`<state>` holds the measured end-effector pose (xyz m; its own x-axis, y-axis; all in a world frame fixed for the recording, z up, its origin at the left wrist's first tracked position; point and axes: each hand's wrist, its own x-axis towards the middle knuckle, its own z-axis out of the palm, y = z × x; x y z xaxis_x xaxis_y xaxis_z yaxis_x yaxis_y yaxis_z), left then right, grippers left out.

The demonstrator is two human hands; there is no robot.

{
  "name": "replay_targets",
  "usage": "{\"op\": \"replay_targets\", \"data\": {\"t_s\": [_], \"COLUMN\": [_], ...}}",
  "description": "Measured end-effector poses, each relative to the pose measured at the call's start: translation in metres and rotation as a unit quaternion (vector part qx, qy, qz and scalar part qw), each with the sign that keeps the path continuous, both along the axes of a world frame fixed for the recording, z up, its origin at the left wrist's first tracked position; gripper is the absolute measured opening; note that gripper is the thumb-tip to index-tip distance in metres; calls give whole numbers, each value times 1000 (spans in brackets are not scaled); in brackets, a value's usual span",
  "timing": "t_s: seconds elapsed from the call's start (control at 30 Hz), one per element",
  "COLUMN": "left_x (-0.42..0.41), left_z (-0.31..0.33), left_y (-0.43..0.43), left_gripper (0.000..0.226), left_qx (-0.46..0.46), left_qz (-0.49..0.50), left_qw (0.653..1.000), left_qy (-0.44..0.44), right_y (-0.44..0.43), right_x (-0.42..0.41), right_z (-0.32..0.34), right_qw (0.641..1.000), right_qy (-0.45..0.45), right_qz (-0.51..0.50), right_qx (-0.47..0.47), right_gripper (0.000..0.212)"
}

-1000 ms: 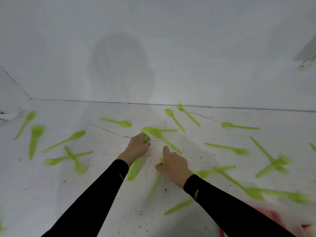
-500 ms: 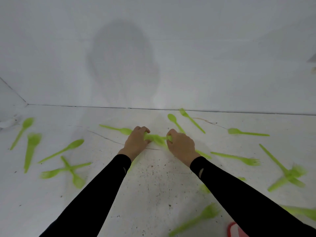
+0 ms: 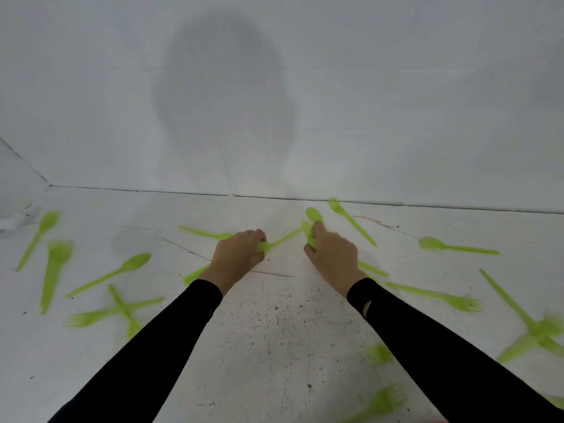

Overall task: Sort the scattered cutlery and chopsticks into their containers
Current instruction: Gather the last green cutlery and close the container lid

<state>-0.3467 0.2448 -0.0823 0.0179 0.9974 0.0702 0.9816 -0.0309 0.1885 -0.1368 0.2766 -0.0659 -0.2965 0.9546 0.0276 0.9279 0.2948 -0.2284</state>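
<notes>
Nearest you, between your two black sleeves, a blurred green fork (image 3: 378, 403) lies on the speckled white surface (image 3: 274, 346). A smeared fork head (image 3: 380, 354) sits just beyond it, beside your right sleeve (image 3: 442, 346). A small pale mark (image 3: 367, 309) shows near that cuff, too small to read.

Off to your right, a blurred crossed pile (image 3: 537, 329) lies well apart from your arm, and a long fork (image 3: 442, 297) points its tines away from your wrist. On your left, a crossed pair (image 3: 119, 309) lies near your left sleeve (image 3: 146, 361). Further out are a slanted spoon (image 3: 122, 270), a broad fork (image 3: 55, 270) and a far-left spoon (image 3: 39, 233).

Your left hand (image 3: 238, 254) is down on the surface with its fingers curled round a green utensil (image 3: 280, 239). The utensil runs up and right towards your other hand, and a green stub (image 3: 195, 274) pokes out beside your wrist. Your right hand (image 3: 332, 257) is fisted round green handles (image 3: 372, 268) that stick out beside your wrist, with one finger stretched forward. Whether it also touches the utensil's far end, you cannot tell.

Just past that fingertip lies a rear spoon (image 3: 314, 215), and beside it a slim fork (image 3: 351, 221). A right-hand fork (image 3: 451, 247) lies further out, and a half-hidden piece (image 3: 204, 232) lies behind your left knuckles. Your shadow (image 3: 222, 96) falls on the white wall (image 3: 427, 87).
</notes>
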Motion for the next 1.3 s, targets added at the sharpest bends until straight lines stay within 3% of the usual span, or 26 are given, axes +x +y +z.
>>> {"op": "replay_targets", "data": {"t_s": [0.07, 0.13, 0.23, 0.33, 0.43, 0.6, 0.63, 0.67, 0.7, 0.8, 0.87, 1.0, 1.2, 1.3], "left_x": [-14, -28, -51, -71, -80, -73, -70, -68, -66, -65, -66, -69, -63, -54], "left_z": [10, 24, 47, 60, 62, 59, 59, 59, 58, 42, 23, 1, 2, 5], "left_y": [0, -2, -8, -12, -14, -8, -4, 0, 3, 12, 14, 6, -1, -3], "left_gripper": [21, 24, 29, 22, 14, 13, 9, 11, 16, 23, 19, 28, 34, 32], "left_qx": [9, 44, 83, 114, 113, 129, 138, 142, 133, 16, -41, -81, -68, -70], "left_qz": [59, 127, 167, 173, 190, 226, 240, 254, 264, 212, 138, 83, 69, 57], "left_qw": [979, 906, 800, 722, 649, 631, 631, 654, 700, 900, 965, 980, 993, 991], "left_qy": [-197, -402, -571, -661, -728, -731, -724, -698, -650, -381, -221, -162, -69, -99], "right_y": [15, 27, 34, 33, 31, 21, 19, 17, 15, 8, 2, -6, -10, -17], "right_x": [7, 14, 19, 17, 13, -1, -4, -7, -10, -18, -20, -17, -10, -12], "right_z": [2, 0, -5, -8, -4, 2, 4, 5, 7, 12, 14, 13, 20, 22], "right_qw": [999, 996, 990, 990, 991, 993, 992, 991, 990, 987, 985, 984, 985, 985], "right_qy": [-9, -31, -73, -59, -18, 42, 57, 69, 76, 89, 96, 106, 108, 107], "right_qz": [-32, -69, -96, -105, -105, -70, -63, -56, -51, -33, -24, -16, -26, -22], "right_qx": [-7, -46, -79, -75, -82, -91, -94, -99, -106, -128, -140, -141, -135, -133], "right_gripper": [41, 37, 24, 9, 14, 16, 16, 16, 16, 19, 23, 31, 32, 31]}}
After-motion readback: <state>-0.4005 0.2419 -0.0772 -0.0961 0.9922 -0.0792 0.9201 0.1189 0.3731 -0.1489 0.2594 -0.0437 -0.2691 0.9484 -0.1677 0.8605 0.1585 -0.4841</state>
